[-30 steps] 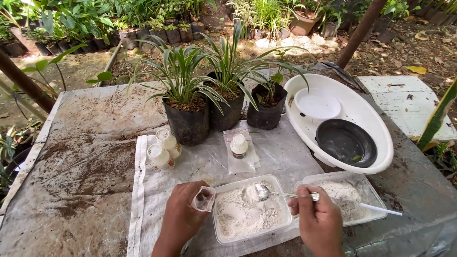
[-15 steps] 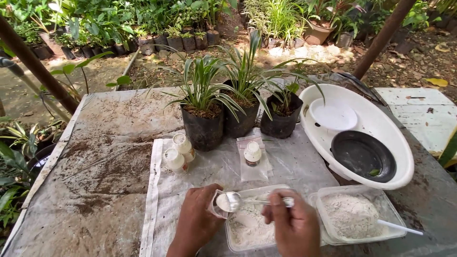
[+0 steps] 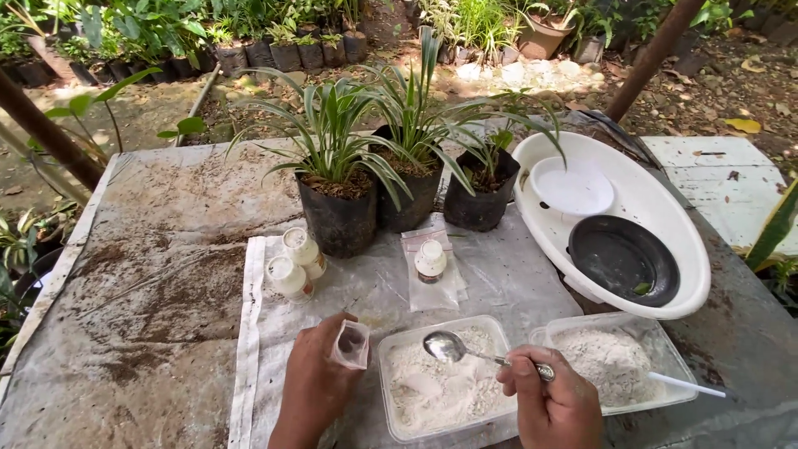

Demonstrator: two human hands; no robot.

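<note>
1. An outdoor table (image 3: 150,274), covered in soil-stained grey sheeting, stands in a garden among potted plants.
2. A white oval basin (image 3: 665,224) at the right holds a black dish (image 3: 623,259) and a white bowl (image 3: 572,186).
3. Three black grow bags (image 3: 337,220) of striped-leaf plants stand at the middle.
4. Two clear tubs (image 3: 440,387) of white powder lie near the front edge.
5. The right hand (image 3: 553,407) grips a metal spoon (image 3: 453,347) over the nearer tub.
6. The left hand (image 3: 316,387) pinches a small open plastic bag (image 3: 351,343) just left of that tub.
</note>
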